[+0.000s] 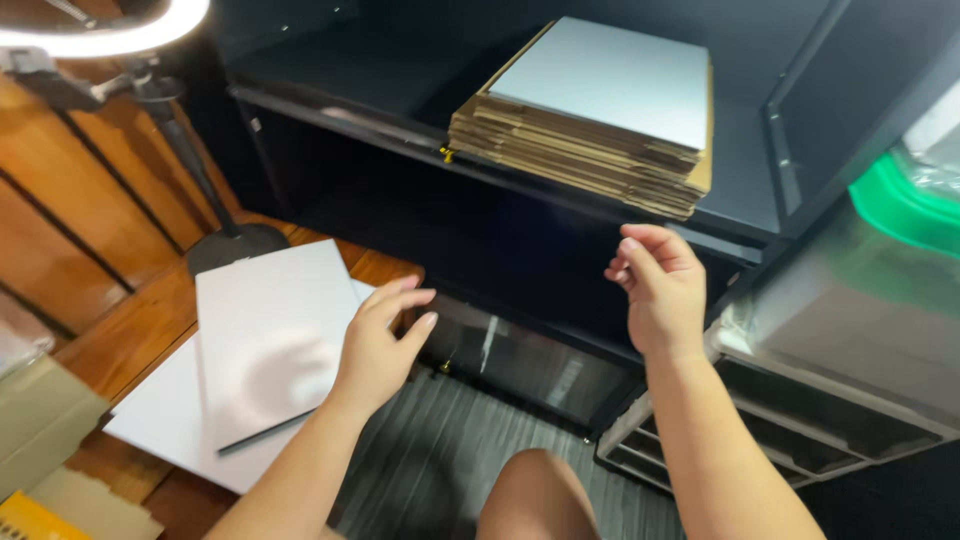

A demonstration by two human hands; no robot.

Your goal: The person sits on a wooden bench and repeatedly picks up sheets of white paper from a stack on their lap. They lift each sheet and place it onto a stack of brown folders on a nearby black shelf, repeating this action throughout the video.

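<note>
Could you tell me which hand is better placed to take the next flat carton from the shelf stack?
Probably the right hand: it is raised, empty, just below the stack of flat cartons. The left hand hovers by the white sheets.

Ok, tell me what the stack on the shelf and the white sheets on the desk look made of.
Stack on the shelf: apparently corrugated cardboard, brown layered edges, matte white top face. White sheets by the left hand: smooth, matte, thin rigid board, perhaps the same white-faced cardboard; can't confirm. Desk: glossy reddish wood look.

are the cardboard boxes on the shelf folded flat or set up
Folded flat. The cardboard boxes lie as thin sheets in one stack on the dark shelf, layered edges showing along the front, with a white sheet on top.
</note>
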